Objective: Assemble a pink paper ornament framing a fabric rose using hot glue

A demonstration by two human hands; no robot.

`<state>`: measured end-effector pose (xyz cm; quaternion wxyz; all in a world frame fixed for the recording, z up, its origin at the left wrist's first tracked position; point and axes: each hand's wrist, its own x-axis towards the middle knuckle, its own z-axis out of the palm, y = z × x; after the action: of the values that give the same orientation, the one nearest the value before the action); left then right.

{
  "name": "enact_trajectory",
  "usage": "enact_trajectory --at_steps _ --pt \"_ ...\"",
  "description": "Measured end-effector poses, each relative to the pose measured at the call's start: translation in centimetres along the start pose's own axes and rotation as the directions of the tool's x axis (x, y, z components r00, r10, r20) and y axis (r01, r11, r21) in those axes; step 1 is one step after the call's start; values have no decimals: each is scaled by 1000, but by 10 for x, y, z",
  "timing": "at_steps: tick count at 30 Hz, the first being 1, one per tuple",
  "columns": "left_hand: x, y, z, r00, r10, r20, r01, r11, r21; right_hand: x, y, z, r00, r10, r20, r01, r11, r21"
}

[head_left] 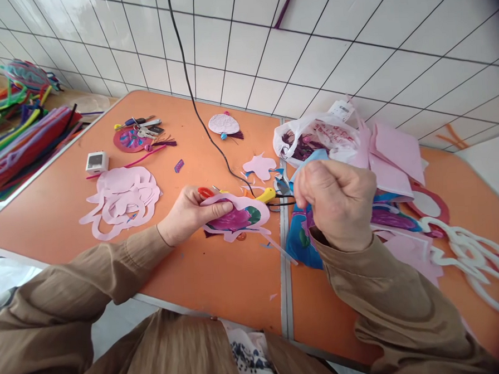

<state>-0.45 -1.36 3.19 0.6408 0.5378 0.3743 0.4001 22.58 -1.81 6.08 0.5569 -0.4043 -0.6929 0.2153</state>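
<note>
Two hands, left hand (pixel 188 212) fingers gripping flower cutout (pixel 236 216), right hand (pixel 338 202) fingers closed, bag (pixel 314 139) print unreadable

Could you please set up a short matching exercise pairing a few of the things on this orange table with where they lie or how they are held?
Things:
1. flower cutout
2. pink paper scraps
3. key bunch
4. plastic bag

Places or states:
A. at the far left of the table, by a round painted disc
B. pinched in the left hand
C. behind the closed right hand, near the wall
D. lying loose to the left of the left hand

Pairs: 1-B, 2-D, 3-A, 4-C
</note>
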Motion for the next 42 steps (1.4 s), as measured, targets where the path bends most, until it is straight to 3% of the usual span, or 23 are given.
enact_trajectory --at_steps 5,9,14,27,42 --pt "-1 0 2 1000 9 -8 -9 1000 26 -3 -5 4 990 -103 94 118 978 -174" --pt "-1 -1 4 1000 7 -19 -7 1000 7 -8 -11 9 958 -234 166 265 944 -199" --pt "-2 -1 4 999 7 -41 -8 1000 -25 -12 -13 17 894 -377 244 446 809 -383" --pt "-2 -5 6 996 70 -47 -70 998 7 -14 -7 23 854 -430 293 520 706 -481" --pt "-3 -6 6 994 -8 -112 1 998 -62 -18 -6 27 806 -524 273 588 661 -465"
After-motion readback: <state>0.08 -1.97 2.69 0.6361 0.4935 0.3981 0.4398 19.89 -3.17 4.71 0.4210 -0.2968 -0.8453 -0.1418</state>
